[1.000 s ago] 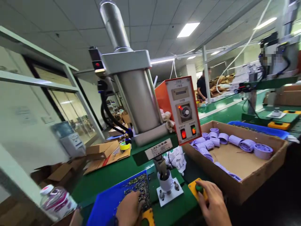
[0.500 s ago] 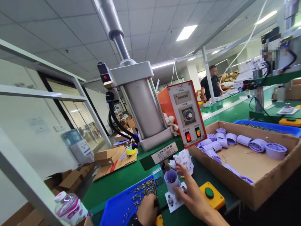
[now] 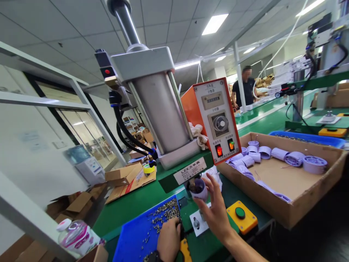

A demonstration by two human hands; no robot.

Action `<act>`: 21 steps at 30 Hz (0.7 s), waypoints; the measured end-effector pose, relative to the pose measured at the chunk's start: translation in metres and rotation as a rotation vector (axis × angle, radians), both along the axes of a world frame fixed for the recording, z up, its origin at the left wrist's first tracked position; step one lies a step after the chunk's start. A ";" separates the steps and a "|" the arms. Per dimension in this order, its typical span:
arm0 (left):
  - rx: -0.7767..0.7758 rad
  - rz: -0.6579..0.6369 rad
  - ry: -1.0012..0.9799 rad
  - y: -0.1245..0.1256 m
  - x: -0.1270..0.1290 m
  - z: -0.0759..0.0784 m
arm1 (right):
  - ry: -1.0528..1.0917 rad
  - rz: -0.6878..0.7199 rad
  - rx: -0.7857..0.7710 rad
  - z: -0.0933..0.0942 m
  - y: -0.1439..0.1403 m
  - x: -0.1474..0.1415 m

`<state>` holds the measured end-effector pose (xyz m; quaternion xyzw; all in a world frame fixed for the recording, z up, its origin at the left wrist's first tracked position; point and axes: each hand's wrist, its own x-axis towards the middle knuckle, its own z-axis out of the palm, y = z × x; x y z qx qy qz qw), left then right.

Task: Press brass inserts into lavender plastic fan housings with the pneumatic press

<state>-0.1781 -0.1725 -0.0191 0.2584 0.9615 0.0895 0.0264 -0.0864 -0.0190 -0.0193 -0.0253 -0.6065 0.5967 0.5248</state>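
Observation:
My right hand has its thumb and fingers around a light purple plastic cup-like cylinder. The cylinder is tilted, its opening towards me, under the ram of the press; the ram's lower end overlaps its mouth. Below it lies a white plate with a metal fitting on it. My left hand is curled at the right edge of a blue tray of small metal parts. Its fingertips are hidden, so what it holds, if anything, cannot be made out. A yellow button box is beside it.
To the right stands a cardboard box with several purple cylinders. A yellow box with a green button is before it. The orange control box sits beside the press. A bottle stands at left; a person is behind.
My right hand, formerly open beside the cylinder, has closed on it. The cylinder has come up off the white plate and tilted. My left hand stays by the tray; the view has shifted slightly.

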 end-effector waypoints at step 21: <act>0.044 -0.083 -0.004 0.009 -0.005 0.000 | -0.244 0.100 0.401 -0.144 -0.060 0.098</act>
